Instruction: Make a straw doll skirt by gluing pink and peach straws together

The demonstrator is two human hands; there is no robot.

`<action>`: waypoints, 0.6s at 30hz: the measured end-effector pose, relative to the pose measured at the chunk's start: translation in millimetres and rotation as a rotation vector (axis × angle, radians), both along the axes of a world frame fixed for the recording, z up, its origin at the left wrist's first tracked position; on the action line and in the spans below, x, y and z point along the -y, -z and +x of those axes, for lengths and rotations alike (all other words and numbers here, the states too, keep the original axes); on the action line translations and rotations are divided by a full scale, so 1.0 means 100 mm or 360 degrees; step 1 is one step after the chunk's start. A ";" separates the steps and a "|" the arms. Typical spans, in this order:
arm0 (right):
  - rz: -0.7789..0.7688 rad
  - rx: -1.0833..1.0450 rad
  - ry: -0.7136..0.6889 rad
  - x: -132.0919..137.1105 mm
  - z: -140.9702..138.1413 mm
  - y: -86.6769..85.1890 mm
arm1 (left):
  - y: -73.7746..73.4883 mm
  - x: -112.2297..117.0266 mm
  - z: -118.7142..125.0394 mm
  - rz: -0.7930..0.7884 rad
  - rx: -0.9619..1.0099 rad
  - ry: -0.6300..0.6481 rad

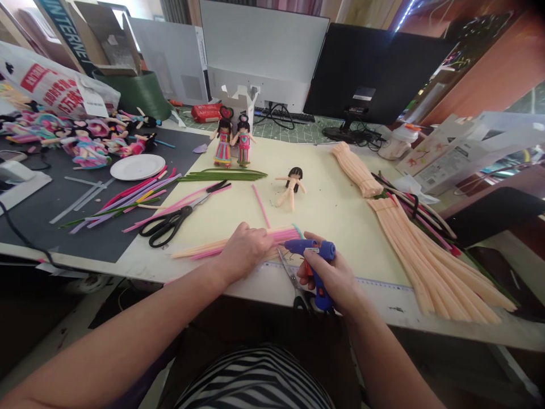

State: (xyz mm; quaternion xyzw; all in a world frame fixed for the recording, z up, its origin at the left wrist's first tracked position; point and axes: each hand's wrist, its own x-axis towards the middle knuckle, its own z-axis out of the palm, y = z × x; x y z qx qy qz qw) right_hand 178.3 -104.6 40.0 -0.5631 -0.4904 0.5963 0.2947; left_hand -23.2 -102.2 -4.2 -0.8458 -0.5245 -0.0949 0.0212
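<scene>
"Pink strips [286,234]! Lay side by side on the table [353,210], held down by the tightly curled left hand [250,245]."

"And in the right hand [336,278]?"

"Gripped a smooth plastic glue gun [326,251]. Looked partly bound — turquoise strip [298,229] at one end, soft lengths loose at the other. Behind, saw two striped dolls [244,146] dressed, one bare doll [292,186]."

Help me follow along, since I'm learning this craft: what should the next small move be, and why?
Probably best to tilt the blue glue gun slightly away from the left hand: the right hand grips it with its front end close to and pointing toward the left hand, which covers part of the pink and peach strips.
</scene>
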 end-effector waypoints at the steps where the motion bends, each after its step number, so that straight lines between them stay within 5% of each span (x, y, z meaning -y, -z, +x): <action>1: -0.0003 0.0003 -0.0004 0.00 0.00 0.00 | 0.00 0.00 0.00 0.0000 0.0003 0.0000; 18: -0.0041 -0.0027 -0.0024 -0.03 -0.02 0.07 | 0.01 0.00 0.02 0.0020 -0.0027 0.0004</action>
